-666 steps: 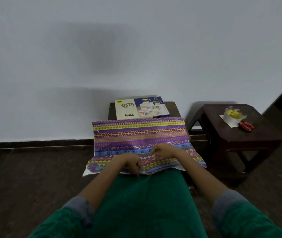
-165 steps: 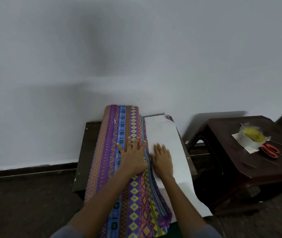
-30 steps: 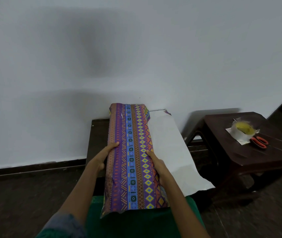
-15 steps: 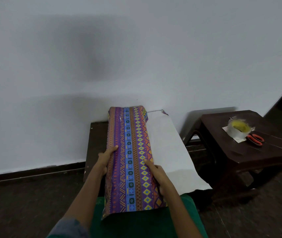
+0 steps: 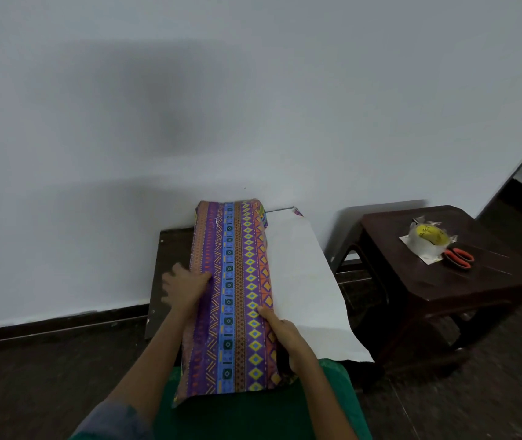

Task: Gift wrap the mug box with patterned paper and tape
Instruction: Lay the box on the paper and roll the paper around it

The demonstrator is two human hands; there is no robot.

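Landmark: low table (image 5: 170, 249), dark wood, against the wall, straight ahead.
Mug box: on the low table, hidden under patterned paper (image 5: 234, 296); near end overhanging the table's front edge toward the lap.
Long axis: running away from the body, front edge to wall.
Loose flap: white underside of the paper (image 5: 304, 281) spread flat off the table's right side, not yet folded over.
Left hand (image 5: 183, 289): at the box's left flank, about midway along the table; blurred, fingers spread, thumb side against the paper; looks flat rather than gripping.
Right hand (image 5: 285, 331): at the box's right edge, nearer the front edge than the left; index finger laid along the fold line; other fingers hidden over the side, grip cannot be told.
Hands: apart, one on each long side.
Tape roll (image 5: 427, 239) and scissors (image 5: 458, 257): on a side table (image 5: 443, 287), well right of the low table; right hand nearer.
Likely next: bringing the white flap leftward across the long axis, then reaching right for tape.
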